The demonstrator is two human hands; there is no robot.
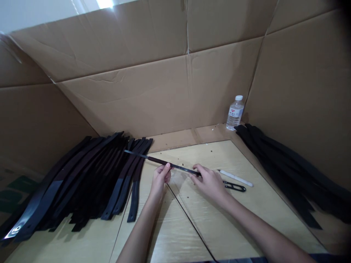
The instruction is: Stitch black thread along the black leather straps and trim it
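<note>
My left hand (161,176) is closed, thumb on top, around a narrow black strap (160,161) with a dark brown middle section. The strap slants from upper left down to my right hand (210,182), whose thumb and fingers pinch its near end. From below my left hand a thin dark cord (189,220) runs down to the bottom edge of the view. Beside my right hand lie a white pen-like stick (236,178) and a black tool with a looped handle (238,187); my hand hides part of the tool.
A heap of curved black straps (90,175) covers the table's left side. More black straps (285,171) lie at the right. A water bottle (235,113) stands in the back right corner. Cardboard walls (131,98) enclose the wooden table (219,226). Small dark specks dot the tabletop.
</note>
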